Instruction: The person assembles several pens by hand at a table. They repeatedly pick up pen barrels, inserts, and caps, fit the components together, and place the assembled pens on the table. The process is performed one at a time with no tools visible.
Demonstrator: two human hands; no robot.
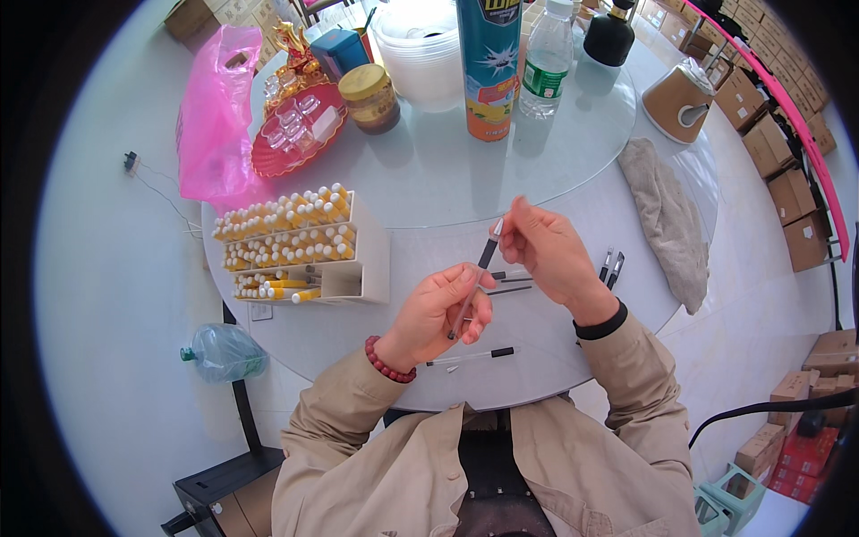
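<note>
Beige jacket sleeves come up from the bottom edge of the frame, both forearms bent in so the hands meet over the pale round table (555, 206) around the middle of the picture. Left hand (438, 313) sits lower, palm turned up-ish, with a dark red bead bracelet (389, 361) on the wrist; its fingers are curled in and pinching the lower part of a thin pen-like stick (474, 280), grey along the shaft with a dark tip at each end. Right hand (548, 251) is higher and a bit right of centre, a black cuff showing at the wrist, fingertips pressed together on the stick's top end, so the stick runs tilted between the two hands. A few more slim sticks lie flat on the table just under and beside the hands, one with a black cap (472, 356) near the table's lower edge. Left of the hands is a white open-front box (371, 255) stacked with rows of small yellow tubes with white caps. Upper centre there's a tall spray can (489, 67) and a clear water bottle (546, 58), and a folded grey cloth (667, 219) lies at the right.
</note>
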